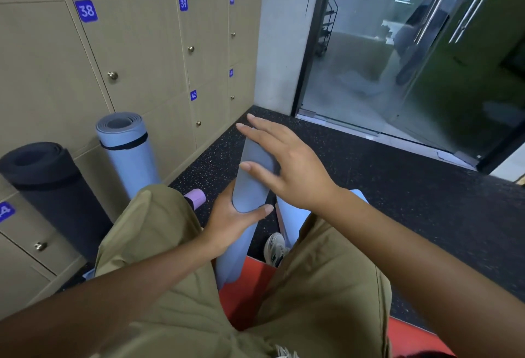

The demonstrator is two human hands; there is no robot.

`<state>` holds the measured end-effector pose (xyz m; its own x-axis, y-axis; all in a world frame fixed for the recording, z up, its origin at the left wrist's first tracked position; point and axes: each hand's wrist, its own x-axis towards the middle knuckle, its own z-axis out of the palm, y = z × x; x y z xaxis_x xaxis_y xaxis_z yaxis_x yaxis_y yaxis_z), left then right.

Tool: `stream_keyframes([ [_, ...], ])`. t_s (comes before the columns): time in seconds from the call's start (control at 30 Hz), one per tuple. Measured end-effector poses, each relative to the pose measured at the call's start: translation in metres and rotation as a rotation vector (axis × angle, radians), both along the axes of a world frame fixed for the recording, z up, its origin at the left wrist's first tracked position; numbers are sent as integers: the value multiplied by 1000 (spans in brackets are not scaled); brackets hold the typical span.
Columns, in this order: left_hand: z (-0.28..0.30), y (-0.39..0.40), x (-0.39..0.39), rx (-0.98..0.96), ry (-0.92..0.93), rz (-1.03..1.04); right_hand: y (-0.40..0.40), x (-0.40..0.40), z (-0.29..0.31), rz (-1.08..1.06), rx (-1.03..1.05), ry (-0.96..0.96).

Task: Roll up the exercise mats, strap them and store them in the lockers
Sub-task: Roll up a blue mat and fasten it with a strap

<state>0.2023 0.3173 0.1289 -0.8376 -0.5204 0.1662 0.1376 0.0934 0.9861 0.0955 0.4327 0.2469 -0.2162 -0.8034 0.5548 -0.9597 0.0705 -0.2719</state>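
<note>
Nearest the camera are the person's bare forearms and knees in khaki trousers [176, 286], seated on something red [244, 295], with one white sneaker [274, 248] showing between the legs. Between the knees stands a rolled blue-grey mat [250, 187], tilted a bit, its loose tail end hanging down toward the red seat. The left hand [230, 221] grips the roll around its lower middle, thumb wrapped across the front. The right hand [287, 164] lies flat against the upper part of the roll, fingers straight and spread, not curled round it.

Over on the left, two finished rolls stand upright against the lockers [136, 53]: a light blue mat [127, 153] with a black strap [125, 143] near the top, and nearer, a dark grey mat [48, 184]. A small pink roll [196, 198] peeks out just past the left knee. The locker doors are shut, tagged 38, 39, 40, 42. Far right there's a glass door [397, 59] on the speckled black floor [369, 187].
</note>
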Motion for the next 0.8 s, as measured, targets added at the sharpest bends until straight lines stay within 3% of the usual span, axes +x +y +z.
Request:
stream_keyframes([
  [0.27, 6, 4, -29, -207, -121, -100, 50, -35, 21, -61, 87, -287],
  [0.6, 34, 53, -92, -856, -429, -502, 203, -70, -5, -461, 352, -386],
  [0.8, 39, 91, -110, -1172, -520, -630, 290, -58, -58, -623, 535, -597],
])
